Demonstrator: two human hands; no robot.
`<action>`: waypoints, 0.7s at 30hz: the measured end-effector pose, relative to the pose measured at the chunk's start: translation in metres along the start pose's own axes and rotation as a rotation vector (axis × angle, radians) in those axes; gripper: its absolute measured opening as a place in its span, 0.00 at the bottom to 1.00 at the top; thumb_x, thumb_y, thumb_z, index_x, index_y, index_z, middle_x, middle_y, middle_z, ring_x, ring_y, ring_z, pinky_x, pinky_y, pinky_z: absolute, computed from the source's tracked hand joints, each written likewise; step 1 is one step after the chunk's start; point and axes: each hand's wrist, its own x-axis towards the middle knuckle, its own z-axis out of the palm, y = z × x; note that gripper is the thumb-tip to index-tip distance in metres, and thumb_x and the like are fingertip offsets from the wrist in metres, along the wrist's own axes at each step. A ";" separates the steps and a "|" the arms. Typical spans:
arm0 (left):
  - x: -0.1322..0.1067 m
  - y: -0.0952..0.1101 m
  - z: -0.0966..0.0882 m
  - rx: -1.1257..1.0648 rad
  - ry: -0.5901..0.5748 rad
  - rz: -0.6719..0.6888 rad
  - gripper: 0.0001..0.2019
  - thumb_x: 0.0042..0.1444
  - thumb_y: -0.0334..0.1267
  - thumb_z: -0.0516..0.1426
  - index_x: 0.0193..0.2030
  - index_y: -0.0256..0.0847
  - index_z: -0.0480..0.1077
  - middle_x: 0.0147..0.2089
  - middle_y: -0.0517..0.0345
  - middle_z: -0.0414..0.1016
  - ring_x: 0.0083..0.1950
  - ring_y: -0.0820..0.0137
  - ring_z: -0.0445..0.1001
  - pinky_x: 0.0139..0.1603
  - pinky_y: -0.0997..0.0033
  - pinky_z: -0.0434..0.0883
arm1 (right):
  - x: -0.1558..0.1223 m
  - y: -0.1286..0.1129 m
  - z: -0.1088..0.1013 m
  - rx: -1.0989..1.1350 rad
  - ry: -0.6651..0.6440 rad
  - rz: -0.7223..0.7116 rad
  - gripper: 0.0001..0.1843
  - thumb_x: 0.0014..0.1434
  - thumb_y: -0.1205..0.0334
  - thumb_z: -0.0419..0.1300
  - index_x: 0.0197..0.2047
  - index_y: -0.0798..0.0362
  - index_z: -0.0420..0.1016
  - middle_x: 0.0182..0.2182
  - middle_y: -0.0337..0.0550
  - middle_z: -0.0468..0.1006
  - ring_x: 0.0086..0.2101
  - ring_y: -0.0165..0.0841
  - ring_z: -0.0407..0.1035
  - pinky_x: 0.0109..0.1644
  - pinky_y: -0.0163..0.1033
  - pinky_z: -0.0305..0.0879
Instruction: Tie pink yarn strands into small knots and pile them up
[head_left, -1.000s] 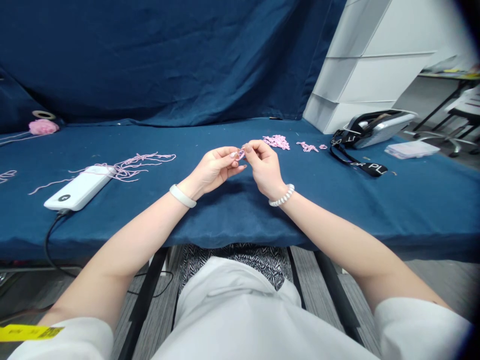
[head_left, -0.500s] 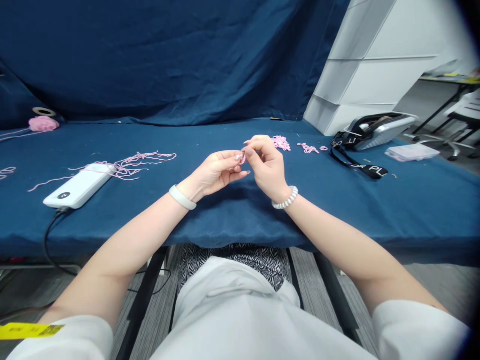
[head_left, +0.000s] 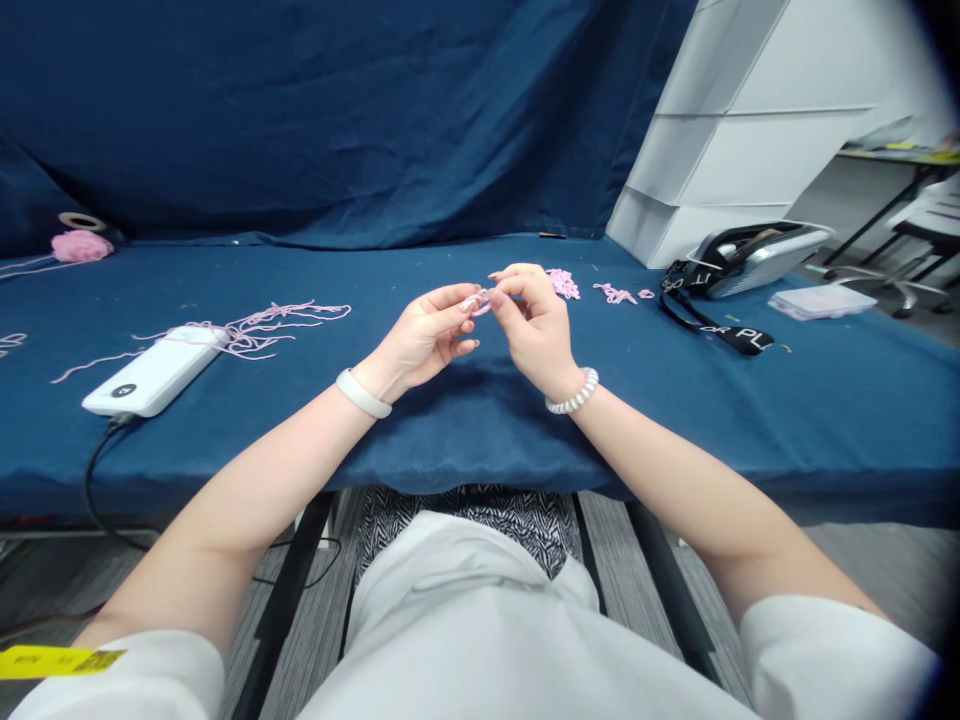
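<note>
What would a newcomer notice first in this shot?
The eye goes to the left hand and right hand, meeting mid-table over a small pink yarn piece. Loose pink yarn strands lie left on the navy-covered table, behind a white power bank; pink yarn scraps lie beyond the right hand.

Bright, even indoor light falls from above, leaving a soft shadow under the left hand (head_left: 424, 335) and right hand (head_left: 534, 335) on the blue cloth (head_left: 675, 440). Dark vignetting curves in at 1 and 5 o'clock (the wide lens bows the edges), and the pink yarn loop (head_left: 480, 304) looks slightly soft.
</note>
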 end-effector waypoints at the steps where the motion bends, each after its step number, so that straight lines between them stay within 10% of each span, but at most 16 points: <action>1: -0.001 0.001 0.001 -0.032 0.014 0.014 0.11 0.47 0.29 0.68 0.38 0.39 0.75 0.33 0.65 0.76 0.24 0.82 0.71 0.23 0.83 0.73 | -0.001 0.000 0.001 -0.010 0.024 0.001 0.19 0.62 0.44 0.57 0.31 0.50 0.72 0.39 0.46 0.72 0.46 0.37 0.69 0.45 0.43 0.66; 21: -0.004 -0.005 0.008 0.026 -0.071 0.088 0.20 0.49 0.33 0.68 0.38 0.40 0.59 0.29 0.67 0.73 0.25 0.82 0.71 0.36 0.76 0.78 | -0.009 0.004 0.007 -0.141 0.189 -0.261 0.13 0.66 0.52 0.55 0.34 0.51 0.71 0.41 0.46 0.69 0.46 0.37 0.67 0.55 0.51 0.65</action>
